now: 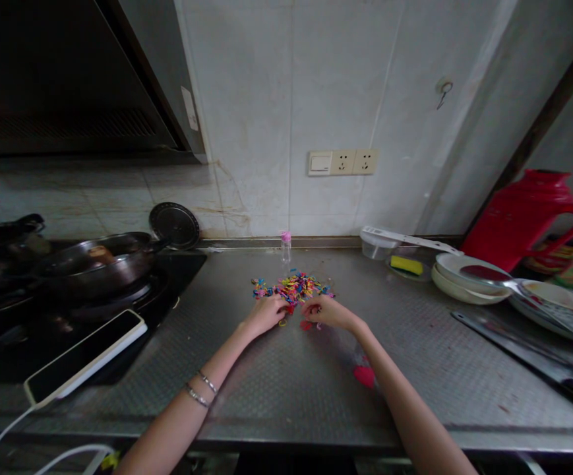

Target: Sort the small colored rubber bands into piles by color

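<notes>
A loose heap of small multicoloured bands [300, 285], which look like little hair ties, lies on the metal counter [286, 389]. My left hand [266, 314] rests at the heap's near left edge with its fingers curled inward, close to a red piece. Across from it, my right hand [330, 311] is bent over the near right edge, fingertips drawn together; what is in them is too small to make out. A few red and pink bands [306, 324] lie just below the right fingers. Behind the heap stands a small clear bottle [286, 249] with a pink cap.
A red-pink object [364, 376] lies beside my right forearm. To the left are a phone [86, 356] with a cable and a pan [101, 267] on the stove. Bowls [464, 284], a yellow sponge [406, 265], a knife [518, 353] and a red thermos [523, 218] are to the right.
</notes>
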Demonstrator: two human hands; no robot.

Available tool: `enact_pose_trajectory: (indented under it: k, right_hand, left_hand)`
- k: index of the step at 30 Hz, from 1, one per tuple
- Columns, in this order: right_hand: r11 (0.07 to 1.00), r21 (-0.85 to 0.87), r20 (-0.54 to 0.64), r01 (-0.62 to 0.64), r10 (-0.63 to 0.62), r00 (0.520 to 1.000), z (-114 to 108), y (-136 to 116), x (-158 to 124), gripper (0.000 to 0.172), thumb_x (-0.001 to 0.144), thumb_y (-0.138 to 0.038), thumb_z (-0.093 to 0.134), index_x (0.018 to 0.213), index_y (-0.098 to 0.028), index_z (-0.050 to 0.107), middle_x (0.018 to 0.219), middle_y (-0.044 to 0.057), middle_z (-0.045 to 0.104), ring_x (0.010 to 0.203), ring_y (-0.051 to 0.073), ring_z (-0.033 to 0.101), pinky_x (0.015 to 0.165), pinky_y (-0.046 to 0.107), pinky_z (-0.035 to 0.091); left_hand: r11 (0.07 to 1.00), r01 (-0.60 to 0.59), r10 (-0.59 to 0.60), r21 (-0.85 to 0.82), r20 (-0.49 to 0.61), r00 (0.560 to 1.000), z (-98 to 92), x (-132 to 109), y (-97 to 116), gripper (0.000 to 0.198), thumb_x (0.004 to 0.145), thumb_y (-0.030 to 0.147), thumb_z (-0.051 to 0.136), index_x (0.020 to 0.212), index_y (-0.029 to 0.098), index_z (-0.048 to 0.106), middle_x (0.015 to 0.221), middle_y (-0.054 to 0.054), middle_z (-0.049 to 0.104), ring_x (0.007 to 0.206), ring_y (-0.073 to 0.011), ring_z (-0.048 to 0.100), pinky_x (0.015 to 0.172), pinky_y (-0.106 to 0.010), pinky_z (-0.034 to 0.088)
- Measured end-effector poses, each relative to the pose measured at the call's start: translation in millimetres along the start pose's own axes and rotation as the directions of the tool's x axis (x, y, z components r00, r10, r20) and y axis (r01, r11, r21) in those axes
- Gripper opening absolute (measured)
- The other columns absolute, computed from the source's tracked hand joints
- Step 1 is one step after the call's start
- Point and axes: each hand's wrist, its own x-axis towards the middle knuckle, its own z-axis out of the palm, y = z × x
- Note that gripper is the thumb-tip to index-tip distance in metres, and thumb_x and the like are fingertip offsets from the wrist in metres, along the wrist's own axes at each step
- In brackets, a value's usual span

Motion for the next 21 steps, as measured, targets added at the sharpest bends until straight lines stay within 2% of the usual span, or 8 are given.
enact_pose_trajectory:
  k: [4, 10, 21]
  right_hand:
    - [1.0, 0.014, -0.069, -0.001, 0.002, 0.998, -4.9, 0.0, -1.8, 0.023, 0.064, -0.011, 0.046, 0.079, -0.013, 0.064, 0.068, 0.001, 0.062, 0.06, 0.009, 0.054, 0.055, 0.018, 0.042]
    - [1.0, 0.025, -0.109, -0.017, 0.02, 0.994, -7.0, 4.5, -2.0, 0.023, 0.065, -0.012, 0.047, 0.08, -0.012, 0.065, 0.07, 0.002, 0.064, 0.063, 0.011, 0.057, 0.057, 0.019, 0.044]
    - [0.995, -0.097, -0.136, -0.004, -0.009, 0.991, -6.2, 6.0, 0.7, 0.024, 0.067, -0.012, 0.045, 0.075, -0.013, 0.067, 0.07, 0.002, 0.066, 0.062, 0.011, 0.056, 0.055, 0.018, 0.04]
  left_hand:
    - [0.997, 0.077, -0.076, 0.012, -0.033, 0.997, 0.0, 0.9, -2.7, 0.022, 0.078, 0.023, 0.047, 0.092, 0.023, 0.064, 0.092, -0.004, 0.061, 0.083, -0.016, 0.056, 0.072, -0.024, 0.04]
    - [0.982, 0.188, -0.187, 0.005, -0.059, 0.981, -2.6, 2.6, -7.8, 0.02, 0.078, 0.024, 0.048, 0.089, 0.022, 0.065, 0.089, -0.004, 0.062, 0.082, -0.0157, 0.056, 0.068, -0.023, 0.039]
    - [0.969, 0.213, -0.227, -0.122, -0.111, 0.968, -2.6, 3.1, -21.5, 0.021, 0.078, 0.027, 0.048, 0.083, 0.019, 0.065, 0.087, -0.005, 0.063, 0.077, -0.0153, 0.056, 0.069, -0.024, 0.038]
